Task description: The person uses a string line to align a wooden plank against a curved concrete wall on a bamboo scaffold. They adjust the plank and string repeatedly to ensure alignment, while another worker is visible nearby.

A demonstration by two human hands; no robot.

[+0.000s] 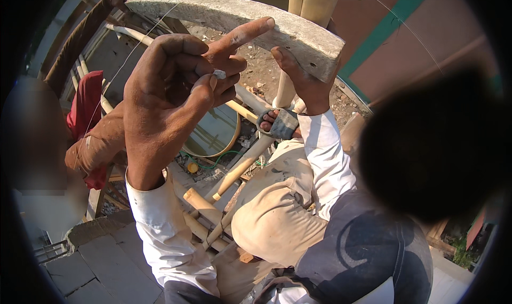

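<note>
Raised at centre left, my left hand (154, 101) has its thumb and bent fingers closed on a small whitish lump (219, 74). Just beyond it is a fist with its index finger (242, 36) stretched toward the beam; it seems to belong to the other person's arm (101, 141), but the overlap hides the join. My right hand (309, 82) grips the near right end of a long, rough grey concrete beam (234, 15). Its thumb lies on the near side, and its other fingers are hidden. A thin string (130, 58) crosses the beam and runs down left.
Bamboo poles (234, 173) criss-cross below, with a foot in a grey sandal (285, 124) beside them. Under them stands a round basin (233, 141) of water. Red cloth (85, 109) hangs at left; grey blocks (114, 256) lie lower left. A blurred dark shape (432, 149) covers the right.
</note>
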